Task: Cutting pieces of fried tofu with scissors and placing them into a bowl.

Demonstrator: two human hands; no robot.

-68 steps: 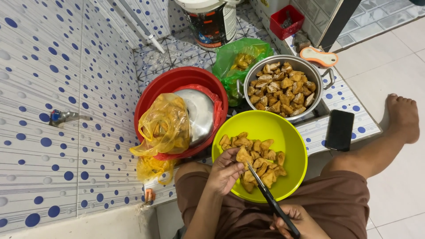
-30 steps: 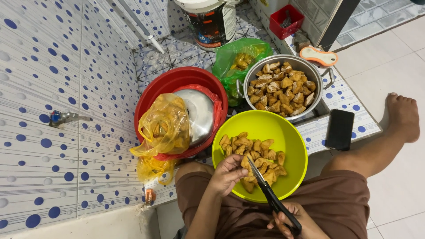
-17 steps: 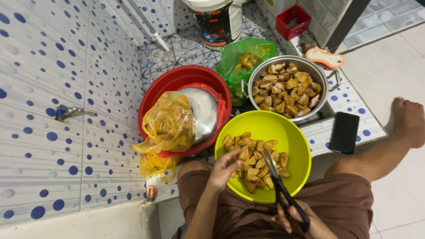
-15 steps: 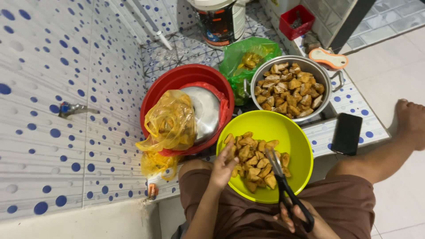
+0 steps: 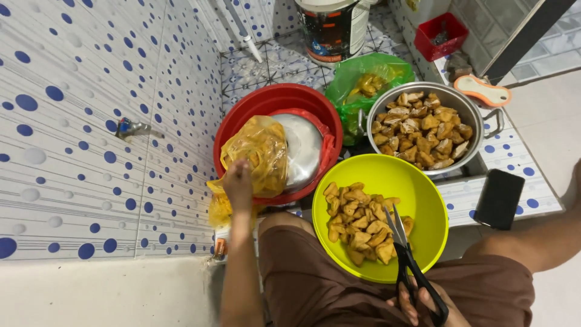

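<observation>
Okay, far left: blue-dotted white tiled wall (image 5: 91, 121) with a small metal tap (image 5: 134, 128) sticking out. My left hand (image 5: 238, 181) is reaching into the crinkled yellow plastic bag (image 5: 257, 154) that sits on the near left rim of the round red plastic basin (image 5: 275, 103); fingers curled together at the bag's edge, touching it, can't tell if they actually pinch anything. Inside the basin, just right of the bag, a shiny steel lid (image 5: 302, 148) lying on red plastic. Behind the basin, a dark bucket with a white rim (image 5: 333, 27), and right of that a green plastic bag (image 5: 369, 79) with yellowish pieces inside. Middle: lime-green round plastic bowl (image 5: 417, 181) resting on my lap, its far rim just under the steel pot; golden-brown fried pieces (image 5: 360, 221) piled in its left half. My right hand (image 5: 426, 303) at the bottom edge, fingers through the loops of the black-handled scissors (image 5: 402, 251), clamped on the handles; blades slightly apart, tips over the fried pieces. Behind the bowl, round steel pot with handles (image 5: 466, 106) full of the same fried chunks. Right: black phone (image 5: 499, 198) flat on the dotted floor tile, near the bowl. Far back right, small red plastic box (image 5: 440, 36) and an orange-edged white brush (image 5: 483, 91).
</observation>
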